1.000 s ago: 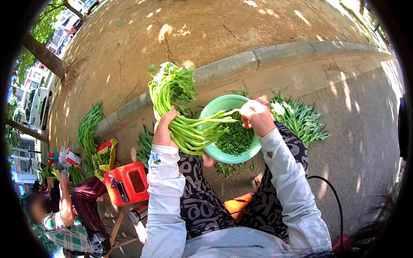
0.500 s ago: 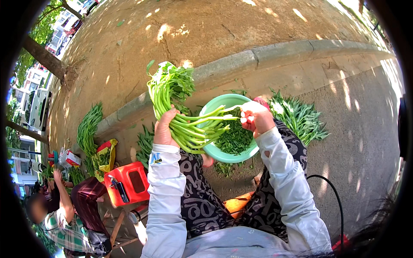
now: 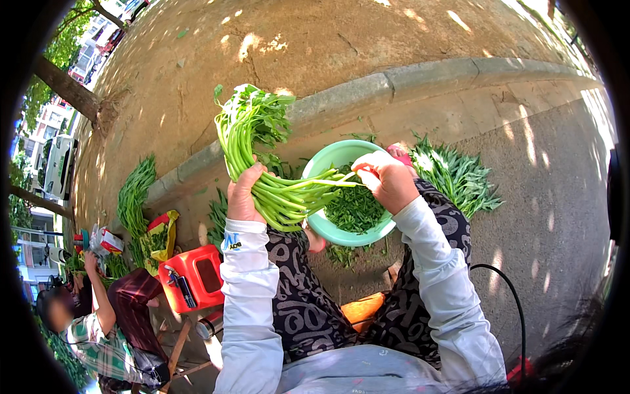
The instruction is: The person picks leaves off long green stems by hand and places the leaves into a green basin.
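My left hand (image 3: 244, 195) is closed around a bunch of long-stemmed leafy greens (image 3: 252, 141). Its leaves point up and away, while the pale stem ends bend right over a light green basin (image 3: 387, 231). With fingers pinched, my right hand (image 3: 390, 181) grips the end of a stem above the basin's far right side. Short green pieces (image 3: 354, 211) lie inside the basin, which stands on the ground between my feet.
More greens lie to the right (image 3: 456, 177) and far left (image 3: 136, 200). A red plastic container (image 3: 210, 272) stands left of my knee, near a yellow bag (image 3: 161, 240). A co-worker (image 3: 108, 348) sits at the left. A concrete curb (image 3: 357, 95) runs beyond the basin.
The bunch and my left hand have shifted slightly left. My right hand has turned and moved a little left and down, its fingers still pinched at the stem ends.
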Motion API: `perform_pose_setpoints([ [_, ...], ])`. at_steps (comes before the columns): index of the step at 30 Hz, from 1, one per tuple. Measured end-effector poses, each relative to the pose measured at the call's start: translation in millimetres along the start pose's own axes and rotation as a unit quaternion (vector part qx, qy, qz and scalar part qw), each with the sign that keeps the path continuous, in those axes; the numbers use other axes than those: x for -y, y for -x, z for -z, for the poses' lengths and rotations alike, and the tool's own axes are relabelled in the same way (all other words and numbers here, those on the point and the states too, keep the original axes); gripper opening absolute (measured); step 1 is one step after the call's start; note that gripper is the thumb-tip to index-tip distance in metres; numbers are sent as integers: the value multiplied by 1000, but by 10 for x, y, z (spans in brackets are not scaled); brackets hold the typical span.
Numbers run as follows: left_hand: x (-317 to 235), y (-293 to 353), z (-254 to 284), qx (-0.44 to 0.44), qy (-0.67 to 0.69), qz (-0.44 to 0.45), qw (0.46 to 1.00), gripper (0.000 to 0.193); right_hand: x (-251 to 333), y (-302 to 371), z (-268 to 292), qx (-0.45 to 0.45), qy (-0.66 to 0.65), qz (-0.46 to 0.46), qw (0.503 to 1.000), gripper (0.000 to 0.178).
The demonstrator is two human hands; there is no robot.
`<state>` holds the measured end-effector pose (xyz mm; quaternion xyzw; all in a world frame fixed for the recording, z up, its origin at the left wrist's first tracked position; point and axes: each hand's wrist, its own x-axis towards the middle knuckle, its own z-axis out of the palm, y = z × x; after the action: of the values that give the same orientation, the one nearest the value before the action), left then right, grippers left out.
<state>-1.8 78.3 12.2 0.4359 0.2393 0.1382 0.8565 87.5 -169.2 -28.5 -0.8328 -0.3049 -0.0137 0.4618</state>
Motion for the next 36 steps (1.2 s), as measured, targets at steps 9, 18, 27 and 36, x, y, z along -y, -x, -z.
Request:
perform_pose_setpoints([
  [9,-2,22,-38,-12,-6,-12,1000,40,60,33,-16,52,68,42,995,10],
  [18,28,29,-87,-6,45,14,999,34,82,29,-149,-32,138,39,989,9],
  [27,55,-26,-66,-30,51,41,997,23,-210,-93,-137,-53,56,161,984,5],
  [36,110,-23,-142,-33,50,47,997,21,-14,-78,-87,-58,-578,-389,715,10],
])
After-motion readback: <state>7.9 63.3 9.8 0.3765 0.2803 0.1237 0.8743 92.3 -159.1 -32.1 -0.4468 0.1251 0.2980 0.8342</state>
